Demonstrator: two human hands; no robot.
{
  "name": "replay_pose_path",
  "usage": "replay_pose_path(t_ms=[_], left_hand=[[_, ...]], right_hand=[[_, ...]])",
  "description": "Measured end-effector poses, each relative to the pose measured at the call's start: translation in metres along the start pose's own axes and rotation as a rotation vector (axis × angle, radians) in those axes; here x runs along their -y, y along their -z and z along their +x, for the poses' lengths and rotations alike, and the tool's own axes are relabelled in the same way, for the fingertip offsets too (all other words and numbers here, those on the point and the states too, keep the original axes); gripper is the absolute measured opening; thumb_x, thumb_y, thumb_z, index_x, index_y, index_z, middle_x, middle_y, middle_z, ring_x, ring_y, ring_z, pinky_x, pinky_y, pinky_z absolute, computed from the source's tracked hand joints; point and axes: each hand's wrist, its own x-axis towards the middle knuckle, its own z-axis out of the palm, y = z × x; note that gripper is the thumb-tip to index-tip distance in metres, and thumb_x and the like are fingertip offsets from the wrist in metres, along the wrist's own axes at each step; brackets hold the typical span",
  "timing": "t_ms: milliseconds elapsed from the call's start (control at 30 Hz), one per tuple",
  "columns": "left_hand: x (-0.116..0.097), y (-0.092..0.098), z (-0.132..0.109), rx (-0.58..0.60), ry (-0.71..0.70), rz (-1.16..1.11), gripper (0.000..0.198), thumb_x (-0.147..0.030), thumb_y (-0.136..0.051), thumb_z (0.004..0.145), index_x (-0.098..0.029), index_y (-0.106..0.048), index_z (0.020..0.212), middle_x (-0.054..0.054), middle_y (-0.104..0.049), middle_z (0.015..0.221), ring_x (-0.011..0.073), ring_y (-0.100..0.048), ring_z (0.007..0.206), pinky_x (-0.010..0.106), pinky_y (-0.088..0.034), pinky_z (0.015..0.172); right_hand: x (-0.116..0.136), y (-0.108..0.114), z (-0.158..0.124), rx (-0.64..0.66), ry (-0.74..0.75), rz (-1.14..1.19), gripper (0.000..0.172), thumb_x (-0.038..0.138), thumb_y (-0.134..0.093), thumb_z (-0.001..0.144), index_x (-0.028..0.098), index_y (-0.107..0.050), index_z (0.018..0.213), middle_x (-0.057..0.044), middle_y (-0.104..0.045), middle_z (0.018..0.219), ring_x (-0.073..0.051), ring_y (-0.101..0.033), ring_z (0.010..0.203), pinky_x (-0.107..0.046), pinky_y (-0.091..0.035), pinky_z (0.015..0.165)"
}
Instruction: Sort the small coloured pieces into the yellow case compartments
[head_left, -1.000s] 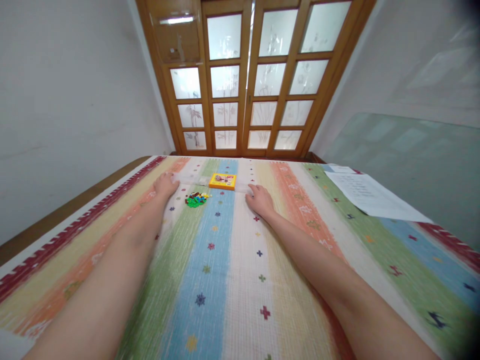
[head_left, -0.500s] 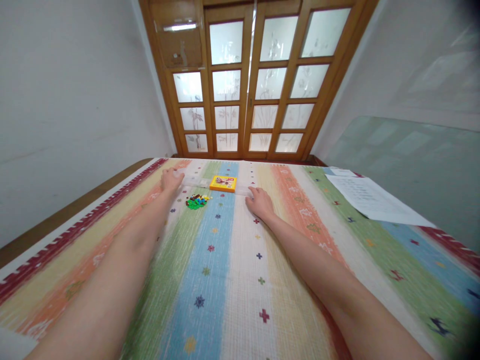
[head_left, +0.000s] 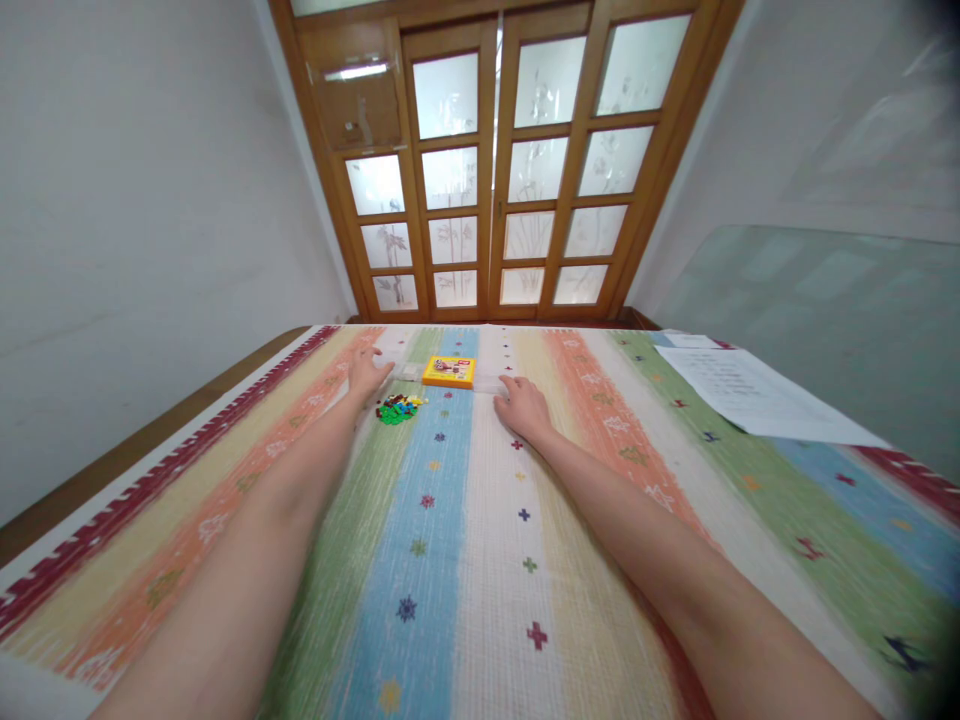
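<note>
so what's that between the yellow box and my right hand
In the head view, a see-through piece, apparently plastic, lies between the yellow box and your right hand.

- Tablecloth (head_left: 495, 520): woven cloth, matt, a touch rough.
- Little pieces (head_left: 397, 408): look like plastic, slightly shiny.
- Box (head_left: 448, 372): smooth face; card or plastic, I can't tell from here.
- Clear strip (head_left: 489, 384): thin, see-through plastic by its look.
- Papers (head_left: 765, 392): matt, smooth.
- Table (head_left: 184, 414): wooden edge.
- Doors (head_left: 486, 150): wood with a slight sheen, frosted glass panes (head_left: 445, 97).
- Wall (head_left: 135, 200): matt.
</note>
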Motion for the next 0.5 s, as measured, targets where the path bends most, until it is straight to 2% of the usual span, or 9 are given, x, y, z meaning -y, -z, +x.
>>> replay_pose_path(t_ms=[200,300,400,500], left_hand=[[-0.005,-0.004,-0.001,-0.017,-0.002,-0.078,0.071,-0.050,-0.077,0.084,-0.021,-0.055,0.144,0.017,-0.052,0.151,0.0346,-0.049,0.145,0.045,-0.039,0.122],[-0.006,-0.004,-0.006,-0.033,0.031,-0.104,0.081,-0.054,-0.074,0.086,-0.015,-0.049,0.152,0.021,-0.047,0.159,0.0355,-0.042,0.152,0.045,-0.035,0.126],[-0.008,-0.002,-0.009,-0.036,0.142,-0.121,0.077,-0.055,-0.062,0.095,-0.011,-0.043,0.156,0.024,-0.044,0.164,0.0355,-0.038,0.156,0.047,-0.032,0.127],[-0.010,0.005,-0.013,-0.011,0.221,-0.163,0.072,-0.052,-0.056,0.099,-0.013,-0.042,0.157,0.022,-0.048,0.163,0.0340,-0.045,0.152,0.047,-0.036,0.124]], right_hand=[[0.000,0.002,0.001,0.033,-0.013,-0.014,0.058,0.040,-0.052,0.103,0.021,-0.050,0.158,-0.018,-0.061,0.144,-0.033,-0.059,0.128,-0.042,-0.043,0.108],[0.001,0.005,0.002,0.050,-0.012,-0.015,0.060,0.040,-0.052,0.103,0.020,-0.048,0.160,-0.018,-0.064,0.140,-0.033,-0.060,0.128,-0.043,-0.043,0.109],[0.002,0.006,0.002,0.063,-0.005,-0.016,0.061,0.042,-0.053,0.103,0.021,-0.048,0.160,-0.019,-0.064,0.140,-0.034,-0.060,0.129,-0.043,-0.043,0.109],[0.006,0.006,0.004,0.081,0.002,-0.019,0.061,0.043,-0.053,0.103,0.022,-0.048,0.160,-0.018,-0.065,0.140,-0.034,-0.061,0.128,-0.044,-0.043,0.109]])
